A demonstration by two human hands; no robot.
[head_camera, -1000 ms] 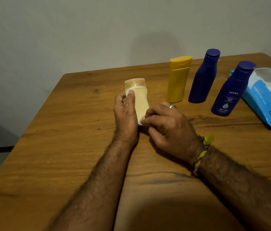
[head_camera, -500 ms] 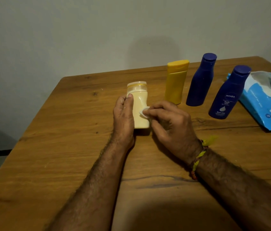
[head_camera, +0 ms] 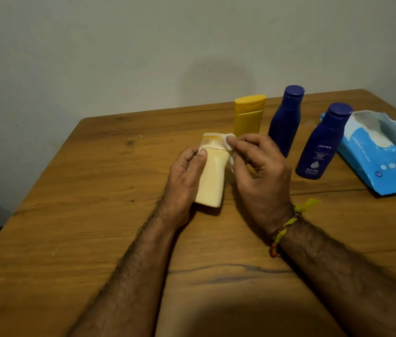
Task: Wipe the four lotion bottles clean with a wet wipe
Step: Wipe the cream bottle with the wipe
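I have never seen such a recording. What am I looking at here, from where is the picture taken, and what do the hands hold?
No machine is here: a person wears a camera on the head, looking down at both bare hands. The left hand grips a cream bottle on the wooden table. The right hand presses a white wipe near the bottle's cap. Behind stand a yellow bottle and two dark blue bottles. An open blue wipe pack lies at the right.
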